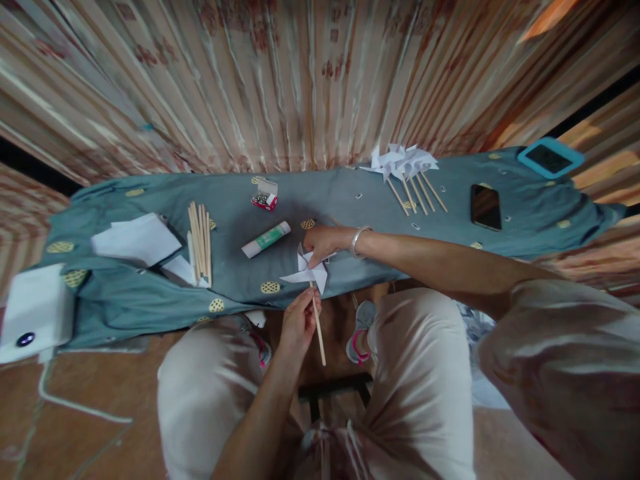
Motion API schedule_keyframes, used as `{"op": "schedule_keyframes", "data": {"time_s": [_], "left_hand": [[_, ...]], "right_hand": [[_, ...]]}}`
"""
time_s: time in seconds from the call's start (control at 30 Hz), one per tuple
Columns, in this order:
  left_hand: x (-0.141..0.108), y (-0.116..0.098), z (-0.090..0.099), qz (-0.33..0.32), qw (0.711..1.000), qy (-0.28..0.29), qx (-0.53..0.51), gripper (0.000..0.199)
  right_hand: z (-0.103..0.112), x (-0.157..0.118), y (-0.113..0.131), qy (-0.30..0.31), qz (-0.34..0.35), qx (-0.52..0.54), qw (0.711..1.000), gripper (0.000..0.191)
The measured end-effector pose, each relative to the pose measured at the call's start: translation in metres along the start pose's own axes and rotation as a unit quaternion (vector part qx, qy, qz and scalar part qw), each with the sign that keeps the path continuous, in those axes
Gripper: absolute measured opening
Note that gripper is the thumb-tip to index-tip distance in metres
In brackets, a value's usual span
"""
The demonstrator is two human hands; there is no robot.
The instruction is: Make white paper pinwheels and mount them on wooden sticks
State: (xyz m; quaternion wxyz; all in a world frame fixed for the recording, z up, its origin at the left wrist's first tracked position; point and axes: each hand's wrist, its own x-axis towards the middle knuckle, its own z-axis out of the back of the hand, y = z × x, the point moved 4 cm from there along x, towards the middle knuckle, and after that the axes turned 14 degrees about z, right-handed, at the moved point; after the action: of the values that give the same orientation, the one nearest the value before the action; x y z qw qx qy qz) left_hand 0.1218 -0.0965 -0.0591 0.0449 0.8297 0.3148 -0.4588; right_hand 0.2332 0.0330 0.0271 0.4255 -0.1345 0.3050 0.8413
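Near the front edge of the cloth-covered table lies a white paper pinwheel [303, 276] on a thin wooden stick [319, 333]. My left hand [299, 321] is closed around the stick just below the paper blades, and the stick's lower end points toward my lap. From the right, my right hand [324, 243] reaches in and grips the pinwheel, with a finger or thumb pressed at its middle; the other fingers are curled and partly hidden. A glue stick [266, 240] with a green label lies just left of the pinwheel.
Behind the glue stick is an open small box of metal pins [265, 196]. Wooden sticks [201, 241] and white paper sheets [135, 239] lie left. Several finished pinwheels [403, 163], a phone [485, 207] and a blue-framed device [551, 157] are right. A white device [37, 313] stands far left.
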Motion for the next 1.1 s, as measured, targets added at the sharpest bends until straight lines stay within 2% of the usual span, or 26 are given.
{"op": "schedule_keyframes", "data": {"time_s": [0.17,0.4,0.63,0.9,1.1], "left_hand": [[0.007,0.0,0.004,-0.007,1.0,0.003,0.012,0.006],[0.01,0.0,0.006,-0.011,0.999,0.014,0.029,0.011],[0.008,-0.001,0.005,-0.006,0.999,0.005,0.038,0.014],[0.007,-0.001,0.003,0.006,0.999,-0.002,0.037,0.013],[0.006,0.0,0.002,0.007,1.0,-0.009,0.017,0.008]], "right_hand": [[-0.001,0.003,-0.002,0.046,-0.004,-0.016,0.999,0.035],[-0.001,0.013,-0.005,0.078,-0.024,0.015,0.997,0.029],[-0.002,0.019,-0.007,0.073,-0.037,0.021,0.996,0.021],[0.0,0.02,-0.003,0.058,-0.052,0.051,0.996,0.024],[-0.001,0.02,-0.004,0.059,-0.018,0.005,0.998,0.025]]}}
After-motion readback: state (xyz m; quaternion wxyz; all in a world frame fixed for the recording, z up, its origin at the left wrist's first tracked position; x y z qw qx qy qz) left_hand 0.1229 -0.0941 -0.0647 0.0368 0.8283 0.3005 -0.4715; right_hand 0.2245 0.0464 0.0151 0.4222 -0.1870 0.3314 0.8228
